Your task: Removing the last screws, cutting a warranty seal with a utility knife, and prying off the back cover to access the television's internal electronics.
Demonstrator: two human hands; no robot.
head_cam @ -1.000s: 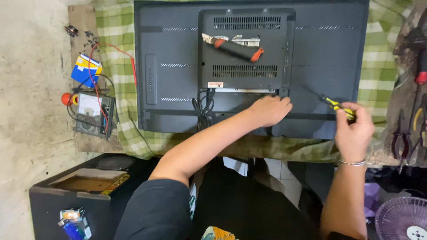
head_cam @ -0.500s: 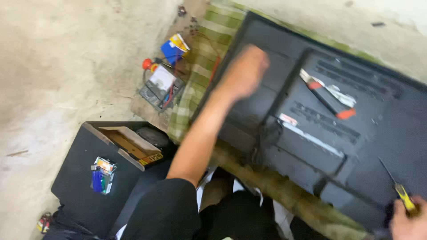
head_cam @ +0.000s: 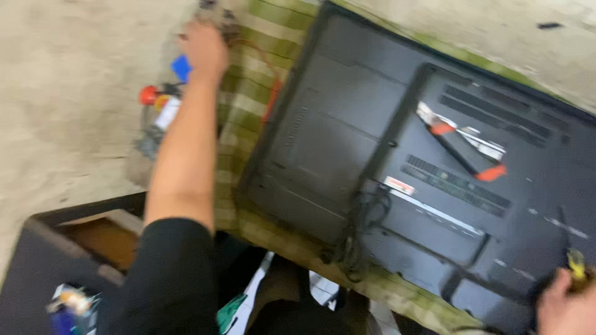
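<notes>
Here my left hand [head_cam: 203,46] reaches over the checked cloth [head_cam: 248,80], grip unclear through blur; my right hand [head_cam: 566,304] clasps a yellow-handled screwdriver [head_cam: 576,263] beside the television back [head_cam: 397,155].

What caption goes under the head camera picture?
Left hand reaches to small parts beside a checked cloth; right hand holds a yellow screwdriver by a face-down television.

Repair workshop: opened television [head_cam: 434,167] on cloth [head_cam: 248,105], scattered tools.
</notes>
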